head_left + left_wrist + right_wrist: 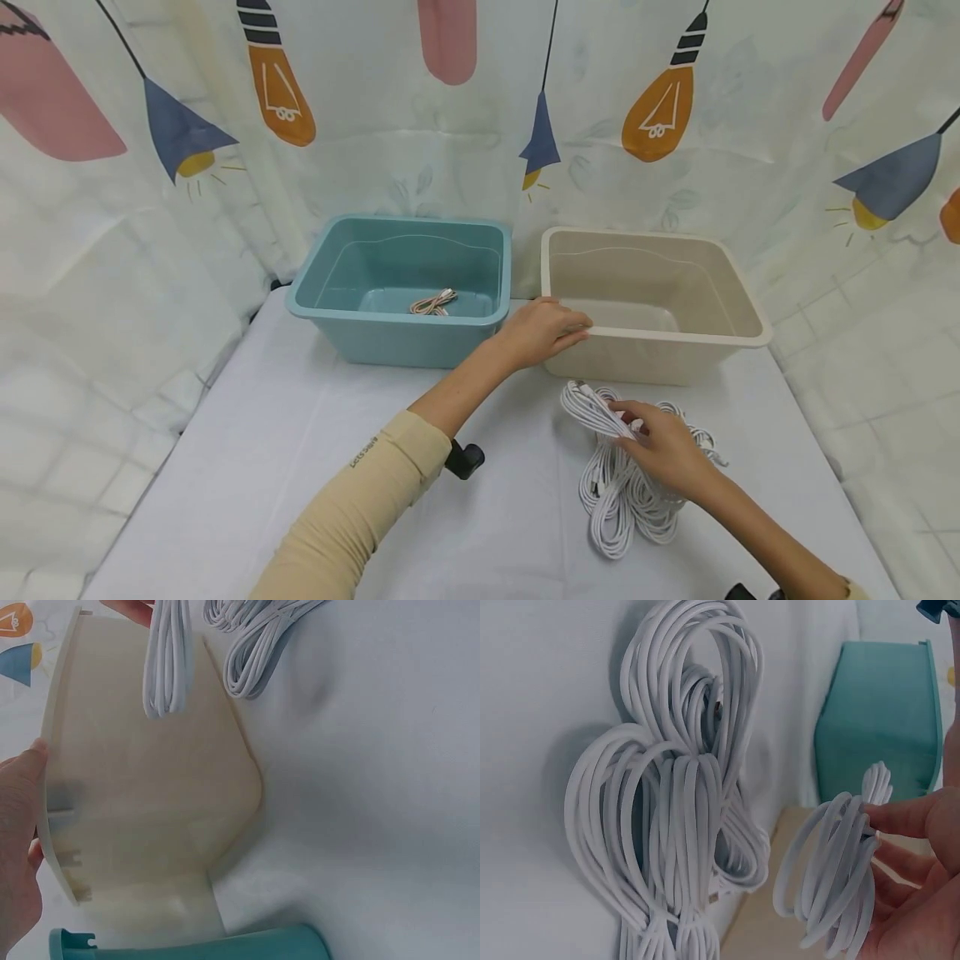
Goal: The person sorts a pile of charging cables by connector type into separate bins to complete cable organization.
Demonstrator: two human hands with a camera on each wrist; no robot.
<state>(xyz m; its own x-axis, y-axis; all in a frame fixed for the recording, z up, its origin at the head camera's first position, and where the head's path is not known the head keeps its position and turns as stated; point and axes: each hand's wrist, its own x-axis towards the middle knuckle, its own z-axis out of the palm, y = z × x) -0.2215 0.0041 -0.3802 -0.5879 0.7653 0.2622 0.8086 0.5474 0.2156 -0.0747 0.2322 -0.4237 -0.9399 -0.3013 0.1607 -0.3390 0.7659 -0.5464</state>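
Note:
My left hand grips the near left rim of a beige plastic bin, thumb and fingers on either side of the rim in the left wrist view. With thumb and fingertips my right hand pinches a coiled white cable, held up in front of that bin. Below and beside this hand, a pile of white cables in tied coils lies on the table. The right wrist view shows the held coil hanging from the fingertips, apart from the loops of the pile.
Left of the beige bin stands a teal bin with a small pinkish coiled cable inside. Both bins are at the back of the white-covered table, before a patterned curtain. A black device part shows under the left forearm.

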